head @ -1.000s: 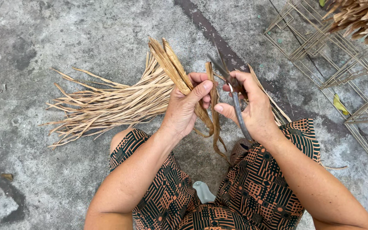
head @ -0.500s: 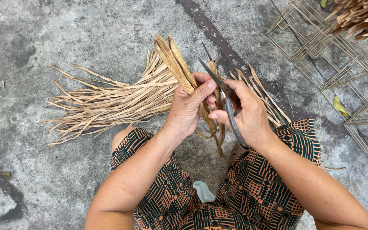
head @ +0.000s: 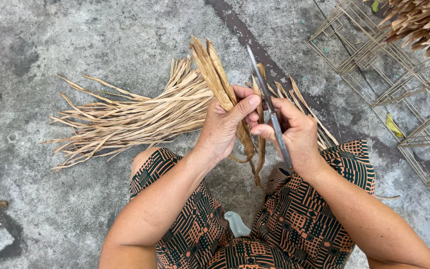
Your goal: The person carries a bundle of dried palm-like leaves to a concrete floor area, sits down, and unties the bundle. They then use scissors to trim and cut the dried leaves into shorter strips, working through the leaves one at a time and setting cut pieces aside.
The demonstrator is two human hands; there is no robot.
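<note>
Two bare hands are at work above the person's lap, over a grey concrete floor [head: 75, 40]. Left hand [head: 222, 127]: clenched around a folded bunch of dried palm strips [head: 214, 69], thumb pressed across the top; the stiff upper ends stand up and away from the person, while loose tails hang below the fist between the knees. Right hand [head: 299, 137]: closed around the handle end of a pair of metal scissors [head: 267, 107]. The blades point away from the person and appear nearly together; whether they bite on a strip cannot be told, as a narrow strip stands just beside them.

Held bunch: raised off the floor, at the centre of the scene, directly between the two hands.

Surroundings: a loose fan of further dried strips [head: 125, 117] lies flat on the concrete to the left of the hands, its ends spreading leftward. A smaller spread of strips shows behind the right hand. The person sits low, wearing patterned trousers [head: 299, 219] in black, orange and green. A pale grey object [head: 236, 224] sits between the legs; its kind cannot be told. Far right: wire frames [head: 414, 84] lie on the floor, with a heap of dried woven leaf pieces [head: 419, 22] at the top corner.
</note>
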